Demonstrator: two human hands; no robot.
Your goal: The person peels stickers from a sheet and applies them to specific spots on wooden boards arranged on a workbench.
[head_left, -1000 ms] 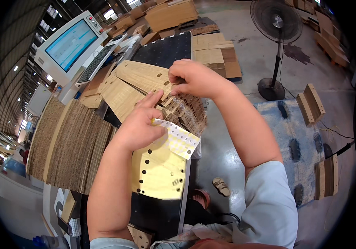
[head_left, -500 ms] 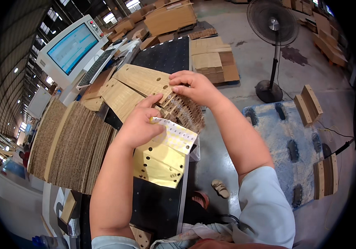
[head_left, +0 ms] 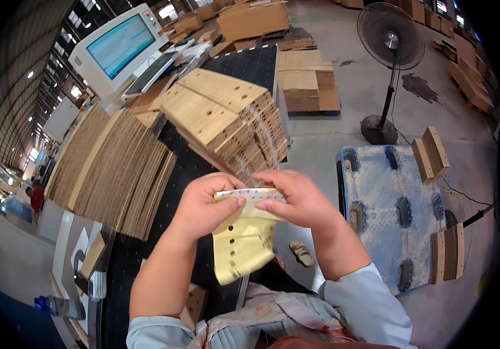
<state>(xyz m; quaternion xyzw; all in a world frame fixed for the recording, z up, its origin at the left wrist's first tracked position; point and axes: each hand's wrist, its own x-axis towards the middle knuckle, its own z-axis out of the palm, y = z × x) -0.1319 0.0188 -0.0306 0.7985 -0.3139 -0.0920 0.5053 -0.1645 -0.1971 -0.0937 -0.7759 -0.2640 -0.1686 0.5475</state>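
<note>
A sticker sheet with yellow backing and a strip of small printed white labels along its top hangs between my two hands. My left hand pinches its upper left part, thumb on the front. At the upper right, my right hand grips the same strip between thumb and fingers. Just beyond them, on the black table, stands a stack of wood-grain boards with round holes in their top faces and small labels along the right-hand ends. My fingertips are near its front corner; whether they touch it cannot be told.
Left of the stack, more boards stand on edge in a row. Behind are a monitor and keyboard. A blue pallet with a few wood pieces lies on the floor at right, near a standing fan. A bottle lies lower left.
My right hand has left the labelled end of the stack and come down to the sticker sheet. My left hand has drawn the sheet back toward me; both hands now hold it.
</note>
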